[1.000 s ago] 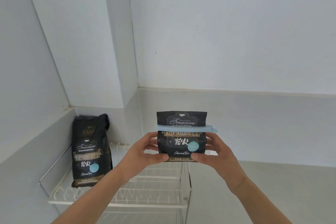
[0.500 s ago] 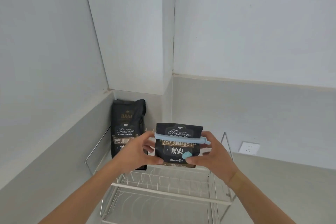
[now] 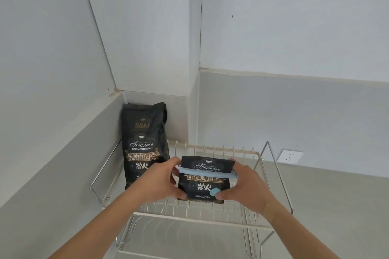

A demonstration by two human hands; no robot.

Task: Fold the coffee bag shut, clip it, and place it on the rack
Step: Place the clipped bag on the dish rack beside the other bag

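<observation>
Left hand [image 3: 156,181] and right hand [image 3: 245,184] grip the folded coffee bag [image 3: 203,181] between them – blue clip [image 3: 207,172] fastened – just above the rack [image 3: 197,214]; lower it level, upright beside the second bag [image 3: 145,145].

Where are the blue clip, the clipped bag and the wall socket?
clip [image 3: 207,173]: head view, middle of the blue bar across the bag.
clipped bag [image 3: 200,188]: head view, front label below the clip.
socket [image 3: 290,156]: head view, centre of the white plate on the right wall.

Both hands [image 3: 207,183] grip clipped coffee bag [image 3: 203,183] over wire rack [image 3: 189,216].
</observation>
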